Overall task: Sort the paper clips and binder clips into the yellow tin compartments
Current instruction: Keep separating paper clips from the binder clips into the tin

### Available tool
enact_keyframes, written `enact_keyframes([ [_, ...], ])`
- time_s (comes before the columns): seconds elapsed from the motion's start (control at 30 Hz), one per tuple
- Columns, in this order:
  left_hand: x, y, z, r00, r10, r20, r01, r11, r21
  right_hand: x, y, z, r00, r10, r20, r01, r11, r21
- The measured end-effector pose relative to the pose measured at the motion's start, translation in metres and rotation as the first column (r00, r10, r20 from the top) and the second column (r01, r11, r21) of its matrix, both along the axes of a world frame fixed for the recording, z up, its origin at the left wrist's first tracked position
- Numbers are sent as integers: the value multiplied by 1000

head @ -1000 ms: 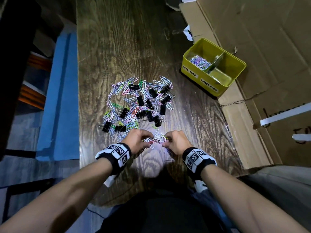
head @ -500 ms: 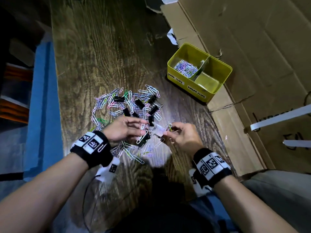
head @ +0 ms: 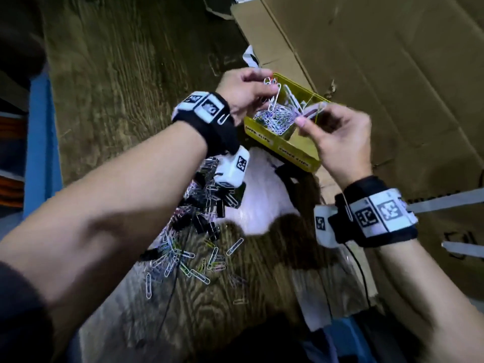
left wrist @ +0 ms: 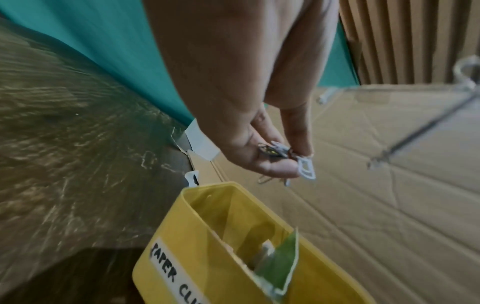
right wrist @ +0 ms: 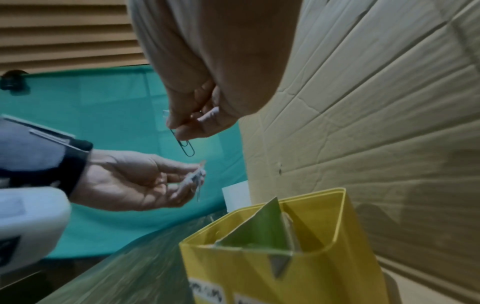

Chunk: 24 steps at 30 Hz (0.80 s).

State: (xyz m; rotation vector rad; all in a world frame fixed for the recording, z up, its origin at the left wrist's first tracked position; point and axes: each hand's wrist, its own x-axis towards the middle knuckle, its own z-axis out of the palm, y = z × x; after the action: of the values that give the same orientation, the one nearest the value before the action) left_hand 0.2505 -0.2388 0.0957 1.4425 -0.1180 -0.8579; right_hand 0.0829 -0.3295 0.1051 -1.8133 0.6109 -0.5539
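Head view, step: both hands are over the yellow rectangular metal tin [head: 301,153], delivering paper clips to its compartment labelled for them; a judgement from the clips already heaped there.
Head view, left hand [head: 243,93]: its grip pinches a small bunch of white and coloured wire paper clips [head: 272,98] above that heap.
Head view, right hand [head: 337,137]: its grip pinches clips at the fingertips, blurred, near the tin's divider.
Head view, remaining: the mixed pile of black binder clips and paper clips [head: 207,218] lies on the dark wood-grain counter [head: 125,87], nearer the person.
Left wrist view: the tin's open compartment sits just below the pinched bunch.
Right wrist view: the right hand's grip pinches one wire paper clip [right wrist: 185,147], hanging down.
Next move: probably loosen both grips over the paper-clip side, keeping clear of the divider.
Room: flattened brown cardboard [head: 392,61] flanks the tin; the counter beyond it is bare.
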Motion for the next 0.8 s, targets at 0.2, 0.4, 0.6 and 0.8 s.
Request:
enact_keyframes([
  [0.2, 2, -29, -37, 997, -75, 34, 65, 970, 236, 44, -38, -13, 983, -98, -155, 62, 973, -223],
  [0.4, -4, -9, -33, 996, -28, 83, 11, 980, 200, 84, -43, -36, 883, -57, -467, -147, 910, -389],
  [0.6, -36, 43, -21, 981, -146, 125, 123, 977, 172, 95, -37, -47, 796, -25, -605, -295, 857, -423],
  [0.8, -107, 115, -61, 676, -674, 297, 453, 698, 554, 64, -8, -38, 917, 89, -388, -272, 853, -446],
])
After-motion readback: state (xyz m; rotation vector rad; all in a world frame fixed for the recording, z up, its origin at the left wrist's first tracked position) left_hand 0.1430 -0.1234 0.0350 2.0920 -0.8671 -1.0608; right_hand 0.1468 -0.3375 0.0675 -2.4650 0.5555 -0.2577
